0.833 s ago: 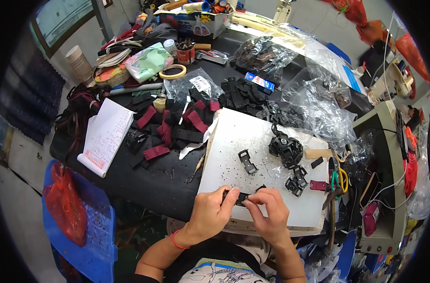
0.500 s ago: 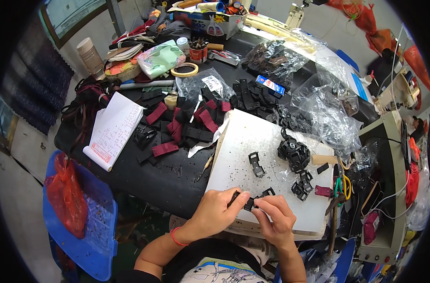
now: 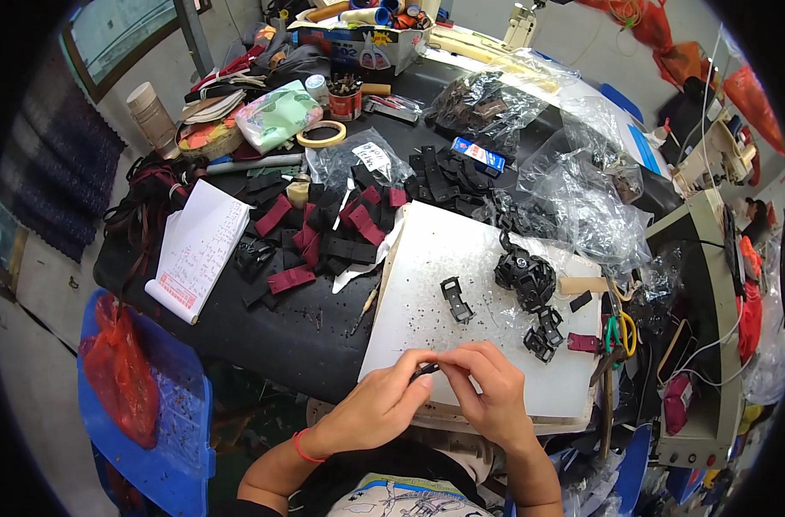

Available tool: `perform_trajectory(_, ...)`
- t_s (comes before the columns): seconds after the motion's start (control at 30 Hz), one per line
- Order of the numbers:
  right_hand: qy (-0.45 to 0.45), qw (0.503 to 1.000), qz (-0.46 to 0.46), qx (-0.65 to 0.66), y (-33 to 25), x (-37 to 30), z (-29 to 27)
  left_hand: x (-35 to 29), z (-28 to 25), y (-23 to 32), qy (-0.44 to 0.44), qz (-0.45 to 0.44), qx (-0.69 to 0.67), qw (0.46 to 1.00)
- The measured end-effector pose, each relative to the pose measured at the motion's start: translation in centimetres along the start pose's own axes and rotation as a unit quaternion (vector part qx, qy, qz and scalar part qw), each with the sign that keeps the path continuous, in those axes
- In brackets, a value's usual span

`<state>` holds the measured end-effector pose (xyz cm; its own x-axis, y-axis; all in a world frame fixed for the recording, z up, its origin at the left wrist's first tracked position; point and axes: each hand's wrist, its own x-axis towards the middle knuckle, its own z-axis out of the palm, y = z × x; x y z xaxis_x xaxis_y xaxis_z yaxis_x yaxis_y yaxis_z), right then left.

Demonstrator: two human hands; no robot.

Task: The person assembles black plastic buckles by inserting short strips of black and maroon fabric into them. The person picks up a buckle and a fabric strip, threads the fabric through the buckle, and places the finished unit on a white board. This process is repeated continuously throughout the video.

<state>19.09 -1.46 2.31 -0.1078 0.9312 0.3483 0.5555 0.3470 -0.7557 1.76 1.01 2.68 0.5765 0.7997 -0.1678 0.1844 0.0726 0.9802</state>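
Note:
Both hands meet over the near edge of the white board [image 3: 410,284]. My left hand [image 3: 384,401] is closed on a small black piece [image 3: 424,371], mostly hidden by the fingers. My right hand [image 3: 492,392] has its fingertips pinched on the same piece's right end. Beyond the hands, a single black plastic buckle [image 3: 456,301] lies on the board. To its right is a cluster of black buckles [image 3: 526,280], and a few more buckles [image 3: 544,334] lie just nearer.
Black and maroon strap pieces [image 3: 291,278] are heaped left of the board, beside a notepad [image 3: 199,250]. Scissors with green and yellow handles [image 3: 621,333] lie at the board's right edge. Clear plastic bags [image 3: 595,207] spread behind. A blue chair [image 3: 186,414] stands at left.
My hands have come closer together, and the right one has shifted slightly left and up. The black buckle parts seen between and beside the fingers are now mostly hidden. The view has shifted slightly.

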Motion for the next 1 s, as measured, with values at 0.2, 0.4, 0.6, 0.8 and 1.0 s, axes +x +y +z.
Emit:
perform_trajectory(0.2,-0.031,0.991,-0.109,-0.067,0.2,-1.2,0.3,0.5,-0.9,-3.0,-0.055,-0.124,-0.210,0.968)
perform_trajectory(0.4,-0.108,0.986,-0.122,-0.028,0.3,-0.9,-0.4,0.8,-2.3,-2.8,-0.105,-0.175,-0.255,0.945)
perform_trajectory(0.6,-0.049,0.986,-0.154,-0.031,0.9,-1.5,0.2,1.1,-2.3,-2.4,-0.125,-0.160,-0.211,0.956)
perform_trajectory(0.8,0.045,0.992,-0.099,-0.069,2.1,-2.2,-0.2,3.4,-3.4,-2.2,0.131,0.046,0.042,0.989)
perform_trajectory(1.0,0.115,0.989,-0.069,-0.062,1.1,-2.5,-1.6,9.5,-7.0,-6.4,0.316,0.236,0.510,0.764)
